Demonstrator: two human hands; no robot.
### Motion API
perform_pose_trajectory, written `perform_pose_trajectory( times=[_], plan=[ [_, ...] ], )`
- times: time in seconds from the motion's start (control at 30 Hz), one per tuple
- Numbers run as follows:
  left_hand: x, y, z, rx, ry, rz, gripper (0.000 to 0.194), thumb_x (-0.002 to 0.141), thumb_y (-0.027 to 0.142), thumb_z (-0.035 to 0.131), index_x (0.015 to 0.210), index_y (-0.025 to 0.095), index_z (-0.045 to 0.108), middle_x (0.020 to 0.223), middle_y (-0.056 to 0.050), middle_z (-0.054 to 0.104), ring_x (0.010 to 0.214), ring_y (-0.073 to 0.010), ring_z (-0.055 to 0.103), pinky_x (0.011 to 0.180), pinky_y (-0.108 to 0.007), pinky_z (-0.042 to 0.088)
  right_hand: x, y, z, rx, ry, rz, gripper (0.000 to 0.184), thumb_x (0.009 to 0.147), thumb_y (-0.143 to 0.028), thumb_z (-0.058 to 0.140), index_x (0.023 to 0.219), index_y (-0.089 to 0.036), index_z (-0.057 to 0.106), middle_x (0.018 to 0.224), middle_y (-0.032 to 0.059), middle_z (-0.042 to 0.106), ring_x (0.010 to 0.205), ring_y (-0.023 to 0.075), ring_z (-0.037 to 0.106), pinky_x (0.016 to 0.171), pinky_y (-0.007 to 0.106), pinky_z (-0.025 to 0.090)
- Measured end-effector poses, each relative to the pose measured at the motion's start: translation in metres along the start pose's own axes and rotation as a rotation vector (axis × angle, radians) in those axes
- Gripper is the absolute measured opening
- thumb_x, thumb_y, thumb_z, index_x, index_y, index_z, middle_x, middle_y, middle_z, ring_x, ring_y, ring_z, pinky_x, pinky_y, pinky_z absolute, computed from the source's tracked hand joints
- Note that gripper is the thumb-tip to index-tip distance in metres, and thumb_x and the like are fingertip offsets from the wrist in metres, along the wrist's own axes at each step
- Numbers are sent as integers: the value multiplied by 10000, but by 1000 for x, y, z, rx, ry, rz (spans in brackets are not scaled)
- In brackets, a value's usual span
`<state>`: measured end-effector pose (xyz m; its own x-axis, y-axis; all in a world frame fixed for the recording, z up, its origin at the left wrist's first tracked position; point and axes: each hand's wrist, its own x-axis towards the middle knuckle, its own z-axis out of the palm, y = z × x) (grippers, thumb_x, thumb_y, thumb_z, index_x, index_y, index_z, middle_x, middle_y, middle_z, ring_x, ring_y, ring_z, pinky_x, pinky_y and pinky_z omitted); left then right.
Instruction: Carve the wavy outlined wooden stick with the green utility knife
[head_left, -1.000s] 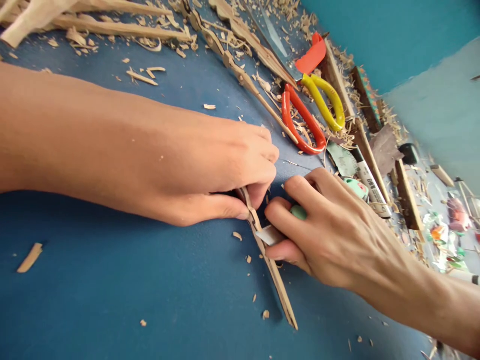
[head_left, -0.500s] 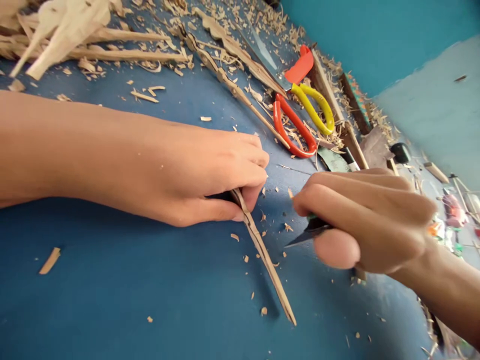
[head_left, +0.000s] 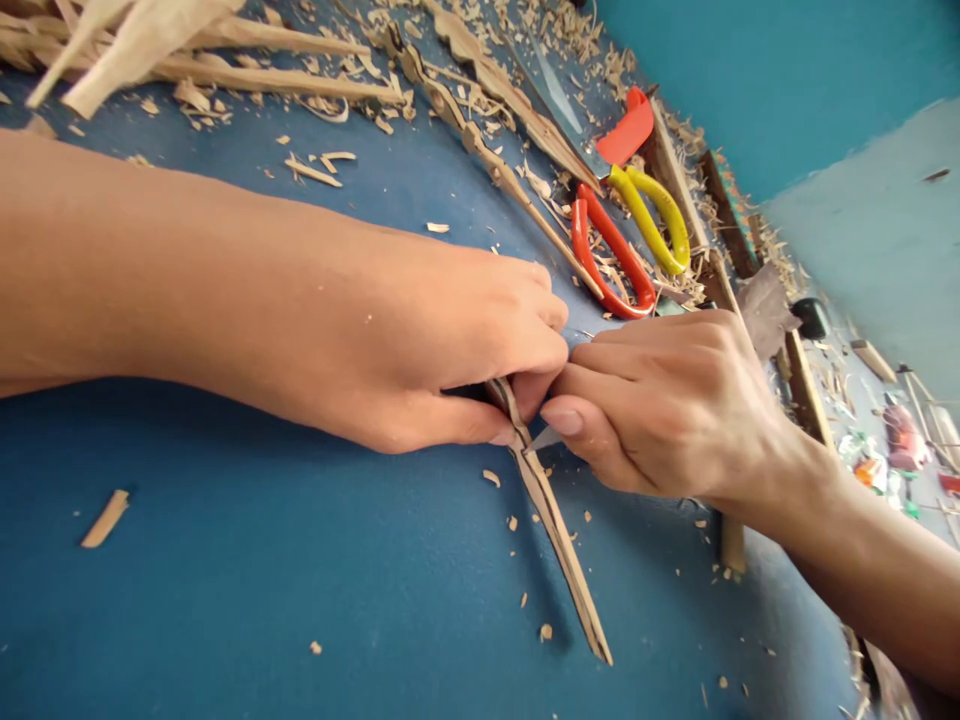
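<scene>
My left hand [head_left: 480, 350] pinches a slim carved wooden stick [head_left: 559, 540] between thumb and fingers. The stick slants down to the right, its pointed lower end out over the blue table, with dark lines along its side. My right hand [head_left: 660, 410] is closed round a small knife, of which only the blade tip [head_left: 543, 438] shows beyond the thumb. That tip rests at the stick's edge, just below my left thumb. The knife's handle is hidden in my fist. The fingers of both hands meet or nearly meet.
Red and yellow scissor handles [head_left: 615, 255] lie beyond my hands, beside another carved stick [head_left: 480, 150] and a wavy wooden piece [head_left: 510, 90]. Pale wooden blanks [head_left: 142, 50] are piled at the upper left. Shavings litter the blue table [head_left: 247, 560]. A painted wall [head_left: 750, 80] rises at the upper right.
My right hand has moved left and turned over, bringing the blade from beside the stick onto its edge. The left hand keeps its hold; the whole view has shifted slightly.
</scene>
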<state>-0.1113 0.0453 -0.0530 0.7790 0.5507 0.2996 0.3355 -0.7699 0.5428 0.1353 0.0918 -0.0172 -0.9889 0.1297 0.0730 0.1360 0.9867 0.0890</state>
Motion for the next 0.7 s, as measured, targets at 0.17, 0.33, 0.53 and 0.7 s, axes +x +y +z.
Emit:
perform_pose_trajectory(
  times=[0.17,0.33,0.53,0.7],
  plan=[
    [-1,-1,4,-13,26,19,374,1144,217,378,876,242,637,919,4,606,956,-220,604,989,-338,465,-1,-5,-1,-67,22,4,723,1230,-447,246,680,-207,648,567,4,570,495,152,441,522,377,192],
    [0,-5,-3,20,-58,86,137,1090,250,622,969,234,684,979,18,622,962,-219,607,991,-338,477,2,-7,-3,-24,-94,18,760,1230,-480,205,745,-215,726,600,13,660,484,162,477,530,380,171],
    [-3,-4,-6,26,-63,91,115,1056,183,642,964,228,695,991,27,620,948,-200,602,989,-304,459,10,4,-7,59,-238,-54,794,1226,-471,179,710,-216,725,565,18,608,464,154,411,557,392,175],
    [-2,-1,-8,39,-52,63,133,1061,175,678,938,227,679,979,26,633,978,-201,617,869,-276,432,4,4,-3,144,-177,-10,742,1236,-475,225,748,-227,727,617,-1,638,520,144,463,577,380,236]
  ],
)
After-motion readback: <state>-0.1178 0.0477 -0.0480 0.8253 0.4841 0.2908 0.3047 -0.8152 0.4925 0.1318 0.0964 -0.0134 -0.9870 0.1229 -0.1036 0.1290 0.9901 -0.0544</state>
